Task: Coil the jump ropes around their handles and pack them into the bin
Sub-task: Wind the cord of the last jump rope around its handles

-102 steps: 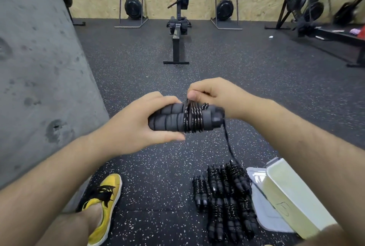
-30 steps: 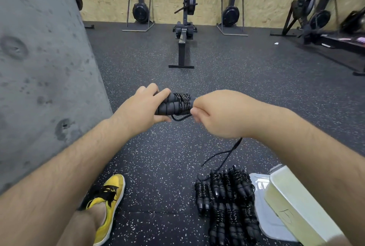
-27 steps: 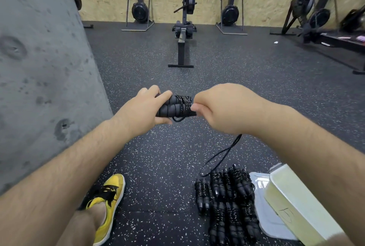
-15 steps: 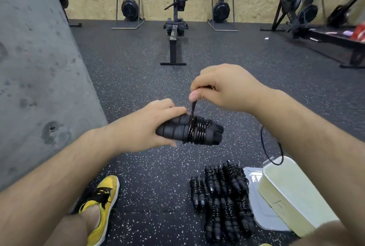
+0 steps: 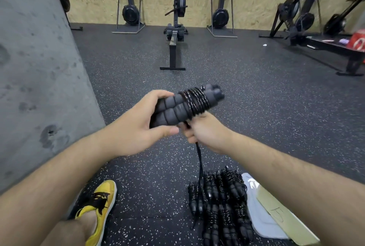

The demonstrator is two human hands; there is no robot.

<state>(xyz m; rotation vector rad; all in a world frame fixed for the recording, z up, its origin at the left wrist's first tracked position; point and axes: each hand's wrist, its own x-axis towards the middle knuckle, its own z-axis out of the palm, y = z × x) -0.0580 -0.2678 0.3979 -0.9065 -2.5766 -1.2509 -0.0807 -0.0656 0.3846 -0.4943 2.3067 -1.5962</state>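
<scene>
Head view: left grip clamped round the paired handles, long axis slanting up and away to its right, coils at the far end. Right grip just beneath, pinching the loose rope trailing floorward. Open air all round for wrapping; coiled ropes and bin down below the right grip.

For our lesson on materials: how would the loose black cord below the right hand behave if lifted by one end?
Probably floppy: the cord hangs limp from the right hand toward the floor. Likely bends easily too, since it lies in tight turns around the foam handles.
</scene>
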